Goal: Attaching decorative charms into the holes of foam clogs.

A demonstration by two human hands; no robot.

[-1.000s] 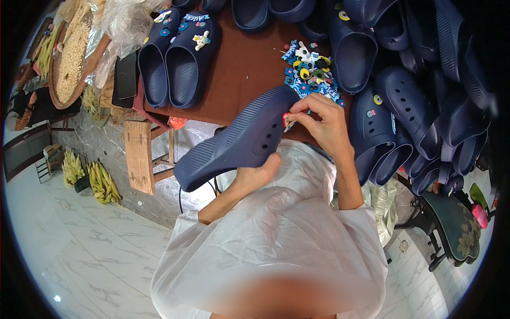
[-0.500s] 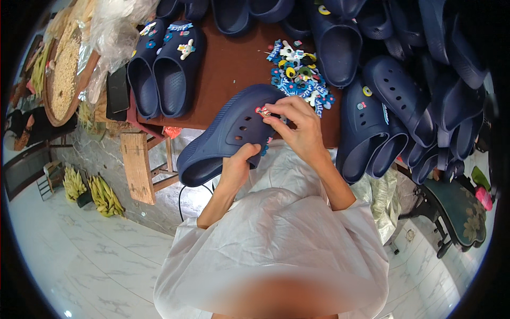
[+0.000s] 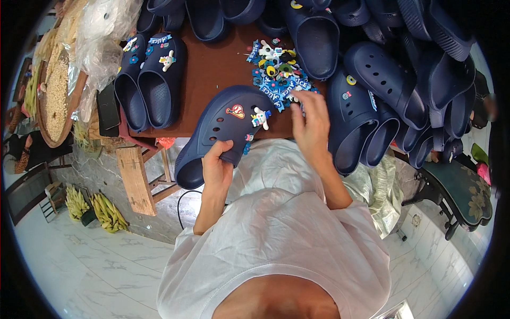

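Note:
My left hand (image 3: 217,173) grips a navy clog (image 3: 204,146) by its side, thumb pressed on the upper near the opening. On that clog sit a red-and-white baseball-and-bat charm (image 3: 235,111) and a white long-eared figure charm (image 3: 260,118). Smaller charms (image 3: 248,142) show along its near edge. To the right, my right hand (image 3: 313,133) reaches to the edge of a heap of colourful shoe charms (image 3: 279,80), thumb and fingers apart. Its fingertips touch or hover just over a charm; I cannot tell which.
A pair of decorated navy clogs (image 3: 159,87) stands at the left of the brown table (image 3: 204,69). Many more clogs (image 3: 382,80) crowd the back and right. A black phone-like slab (image 3: 108,111) and clear plastic bags (image 3: 101,37) lie at the left edge. A wooden stool (image 3: 136,181) stands below.
My right hand has left the clog and moved to the charm heap. The red-and-white charm it held now sits on the clog. The view has shifted slightly.

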